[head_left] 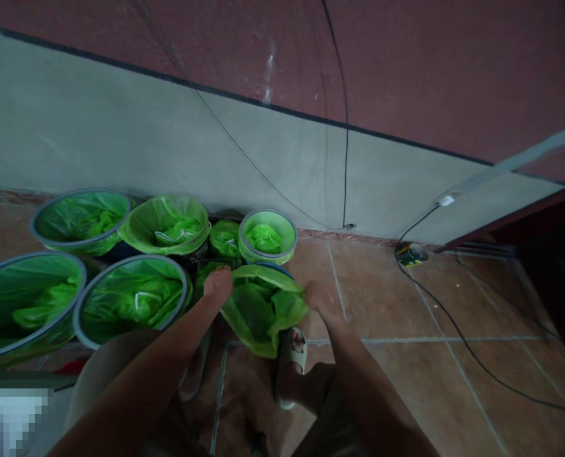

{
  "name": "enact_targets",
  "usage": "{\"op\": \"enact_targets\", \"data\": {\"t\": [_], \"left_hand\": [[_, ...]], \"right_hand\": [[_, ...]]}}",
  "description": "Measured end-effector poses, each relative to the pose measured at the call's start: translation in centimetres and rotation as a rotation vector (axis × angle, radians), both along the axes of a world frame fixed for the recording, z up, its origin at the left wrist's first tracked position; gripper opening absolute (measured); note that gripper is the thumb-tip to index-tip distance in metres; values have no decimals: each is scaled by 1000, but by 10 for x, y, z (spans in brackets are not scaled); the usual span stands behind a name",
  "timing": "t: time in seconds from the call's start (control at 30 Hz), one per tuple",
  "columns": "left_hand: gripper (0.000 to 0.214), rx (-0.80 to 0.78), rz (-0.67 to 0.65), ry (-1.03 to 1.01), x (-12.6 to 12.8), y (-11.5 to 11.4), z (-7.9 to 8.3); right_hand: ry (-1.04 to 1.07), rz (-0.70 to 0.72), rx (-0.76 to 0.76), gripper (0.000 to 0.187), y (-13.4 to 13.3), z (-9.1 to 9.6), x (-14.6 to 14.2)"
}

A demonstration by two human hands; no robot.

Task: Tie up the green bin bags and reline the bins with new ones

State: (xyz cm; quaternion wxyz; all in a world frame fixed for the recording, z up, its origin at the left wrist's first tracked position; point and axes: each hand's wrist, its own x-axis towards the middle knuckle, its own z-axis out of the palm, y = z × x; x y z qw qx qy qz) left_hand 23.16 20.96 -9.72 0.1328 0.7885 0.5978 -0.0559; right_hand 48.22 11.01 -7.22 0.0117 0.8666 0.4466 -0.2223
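Note:
A thin green bin bag [258,311] is spread between my hands, its mouth held open toward me. My left hand [218,284] is closed on the bag's left edge. On the opposite side, my right hand [318,295], blurred by motion, pinches the right edge. Behind the bag shows a blue bin rim [279,269]; how far the bag goes over this bin is hidden. Just beyond stands a small round bin [269,259] with a grey rim and a green liner. Left of it is a small lined bin [224,238].
Several larger lined bins, including a grey-rimmed bin [80,317], stand to the left. A black cable [447,311] crosses the tiled floor [387,381] on the right, near a small dark round object [412,254]. The wall [282,165] runs behind. My slippered foot [292,358] is below the bag.

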Motion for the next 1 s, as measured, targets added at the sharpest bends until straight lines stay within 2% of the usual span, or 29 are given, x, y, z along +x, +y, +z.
{"op": "enact_targets", "data": {"t": [0.07,0.2,0.27,0.37,0.43,0.5,0.63,0.77,0.83,0.9,1.0], "left_hand": [[33,-25,-4,-3,1,-3,-2],[47,32,-11,-39,3,-4,-2],[48,46,-49,-60,6,-1,-2],[40,33,-181,-87,14,6,-5],[34,16,-261,-85,20,9,-10],[30,-3,-297,-71,22,12,-16],[28,-38,-297,-70,17,14,-24],[25,7,-309,-123,17,19,-24],[26,15,-256,-179,21,26,-24],[28,-48,-164,-234,26,38,-25],[29,-169,-74,-262,32,59,-31]], "right_hand": [[-11,14,-71,21,-1,-4,-6],[-71,65,67,35,2,-4,-17],[-75,182,117,42,3,-6,-23],[-73,397,121,54,2,-19,-38],[-92,496,110,51,4,-31,-49],[-113,546,115,40,8,-44,-56],[-109,501,140,30,18,-62,-53],[98,376,217,25,31,-67,-37],[225,275,263,26,41,-66,-26],[296,185,308,26,54,-65,-15],[286,119,305,25,74,-68,-1]]}}
